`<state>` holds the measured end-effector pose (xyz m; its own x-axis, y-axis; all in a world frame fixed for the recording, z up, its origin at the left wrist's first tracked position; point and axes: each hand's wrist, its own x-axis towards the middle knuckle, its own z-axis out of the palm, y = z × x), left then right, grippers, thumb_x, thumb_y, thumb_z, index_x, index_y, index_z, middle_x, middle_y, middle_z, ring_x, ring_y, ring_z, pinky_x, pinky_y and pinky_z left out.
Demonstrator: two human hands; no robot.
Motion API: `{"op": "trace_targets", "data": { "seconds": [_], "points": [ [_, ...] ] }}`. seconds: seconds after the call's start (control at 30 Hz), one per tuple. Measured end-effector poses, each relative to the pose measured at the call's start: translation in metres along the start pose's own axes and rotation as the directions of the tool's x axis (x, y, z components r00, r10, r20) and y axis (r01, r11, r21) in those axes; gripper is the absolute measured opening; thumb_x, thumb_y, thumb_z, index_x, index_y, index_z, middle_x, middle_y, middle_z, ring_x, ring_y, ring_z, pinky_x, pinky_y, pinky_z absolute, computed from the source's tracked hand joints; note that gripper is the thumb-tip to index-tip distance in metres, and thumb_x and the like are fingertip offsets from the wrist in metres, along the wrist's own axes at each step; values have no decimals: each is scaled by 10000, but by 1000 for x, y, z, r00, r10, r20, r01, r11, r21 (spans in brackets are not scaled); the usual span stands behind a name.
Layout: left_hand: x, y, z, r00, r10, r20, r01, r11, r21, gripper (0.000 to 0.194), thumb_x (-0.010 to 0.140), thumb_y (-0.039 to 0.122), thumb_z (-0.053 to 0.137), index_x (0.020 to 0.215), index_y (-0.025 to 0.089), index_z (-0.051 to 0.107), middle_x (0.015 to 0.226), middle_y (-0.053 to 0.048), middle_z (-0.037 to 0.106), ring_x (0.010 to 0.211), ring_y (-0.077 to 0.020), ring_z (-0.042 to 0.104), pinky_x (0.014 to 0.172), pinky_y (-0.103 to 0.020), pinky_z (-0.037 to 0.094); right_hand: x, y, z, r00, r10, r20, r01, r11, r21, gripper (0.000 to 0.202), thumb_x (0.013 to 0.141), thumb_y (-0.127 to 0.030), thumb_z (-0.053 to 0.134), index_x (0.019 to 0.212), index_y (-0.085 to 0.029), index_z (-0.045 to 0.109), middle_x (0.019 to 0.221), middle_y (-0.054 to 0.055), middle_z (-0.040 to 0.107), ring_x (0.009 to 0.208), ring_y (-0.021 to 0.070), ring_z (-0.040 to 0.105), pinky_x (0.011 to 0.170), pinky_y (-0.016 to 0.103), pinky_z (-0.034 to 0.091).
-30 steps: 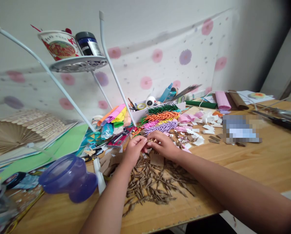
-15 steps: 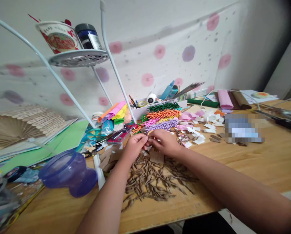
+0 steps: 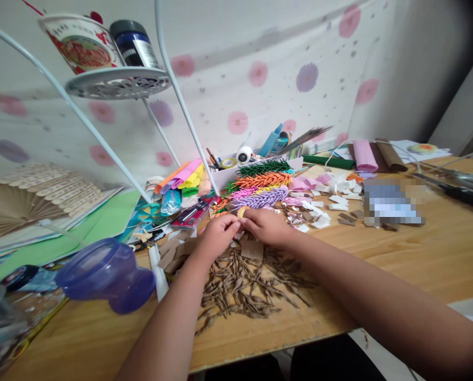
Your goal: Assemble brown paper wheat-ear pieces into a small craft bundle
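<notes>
Left hand: I see my left hand (image 3: 219, 236) closed, fingers curled and thumb drawn in, its fingertips meeting those of the other; whether it pinches anything I cannot tell.
Right hand: my right hand (image 3: 269, 227) is closed too, fingers bent inward; a small yellowish piece (image 3: 242, 212) shows at its curled fingers, too small for me to identify or call gripped.
Twisted brown strands: the twisted brown strands (image 3: 240, 288) lie in a loose heap on the bench (image 3: 399, 254), below my hands and between my forearms.
Brown paper square: the brown paper square (image 3: 252, 249) rests on top of the heap, near my right hand.
Braided sprigs: green, orange, pink, yellow and purple braided sprigs (image 3: 262, 197) are bunched just beyond my fingers.
Paper scraps: white, pink and brown paper scraps (image 3: 320, 219) are scattered to the right of the sprigs.
Purple container: the translucent purple container (image 3: 107, 275) is left of my left forearm.
Stand: a white metal stand (image 3: 119, 84) carries a printed paper bowl (image 3: 84, 45) beside a dark blue jar (image 3: 134, 46).
</notes>
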<state>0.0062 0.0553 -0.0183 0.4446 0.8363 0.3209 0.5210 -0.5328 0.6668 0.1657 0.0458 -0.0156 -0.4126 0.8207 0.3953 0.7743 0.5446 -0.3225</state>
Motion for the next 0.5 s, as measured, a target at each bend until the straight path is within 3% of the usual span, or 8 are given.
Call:
{"op": "trace_targets", "data": {
  "seconds": [0.1,0.2,0.37,0.5],
  "points": [
    [-1,4,2,999,36,-16,-35,998,50,222,766,261,405,590,159,493,541,35,479,550,-95,456,539,-207,347,1,1,-1,999,13,35,-16,995,100,344,839,-336,282,695,-164,542,635,13,567,527,89,438,489,206,242],
    [0,4,4,1000,11,-14,-12,1000,-29,203,763,252,400,605,160,488,544,38,485,529,-88,457,530,-203,356,1,5,-1,999,16,30,-18,995,97,369,838,-361,278,684,-157,544,622,17,559,530,91,438,490,205,250],
    [0,4,2,996,-76,-41,67,980,-188,192,736,238,420,573,154,475,506,47,453,472,-71,433,477,-186,353,0,12,2,963,-217,-159,242,958,154,317,801,-388,374,986,-151,475,919,69,561,796,146,494,673,242,359],
    [0,5,-1,989,-149,-21,139,956,-258,175,720,220,423,568,151,477,456,59,430,412,-57,394,412,-169,312,0,12,4,929,-322,-182,357,911,206,229,770,-283,455,953,-147,476,902,70,561,807,141,491,711,249,378]
  ]
}}
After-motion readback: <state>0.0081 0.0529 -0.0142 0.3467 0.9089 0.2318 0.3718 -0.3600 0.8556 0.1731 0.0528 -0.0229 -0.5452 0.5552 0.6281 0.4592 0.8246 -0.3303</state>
